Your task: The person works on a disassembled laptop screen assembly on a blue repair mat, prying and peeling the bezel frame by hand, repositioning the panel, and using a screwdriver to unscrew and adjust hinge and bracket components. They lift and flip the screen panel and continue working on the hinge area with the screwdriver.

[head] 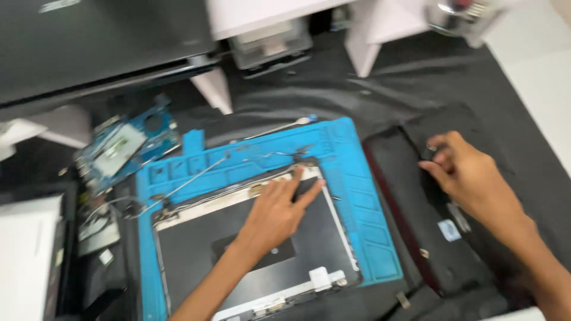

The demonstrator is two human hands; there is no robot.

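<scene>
Left hand [275, 215] lies flat and released on the laptop screen panel [238, 249], fingertips [297, 176] touching its far right corner where thin cables [196, 178] run along the edge. That panel rests on a blue repair mat [369, 208] in the middle of the black cloth [416, 77]. Right hand [470, 178] reaches to the right, fingers curled over the far edge of a black laptop base [428, 238] lying just beside the mat; whether it grips anything small, I cannot tell. A blue circuit board [125, 145] sits at the far left, near a closed dark laptop [89, 47].
</scene>
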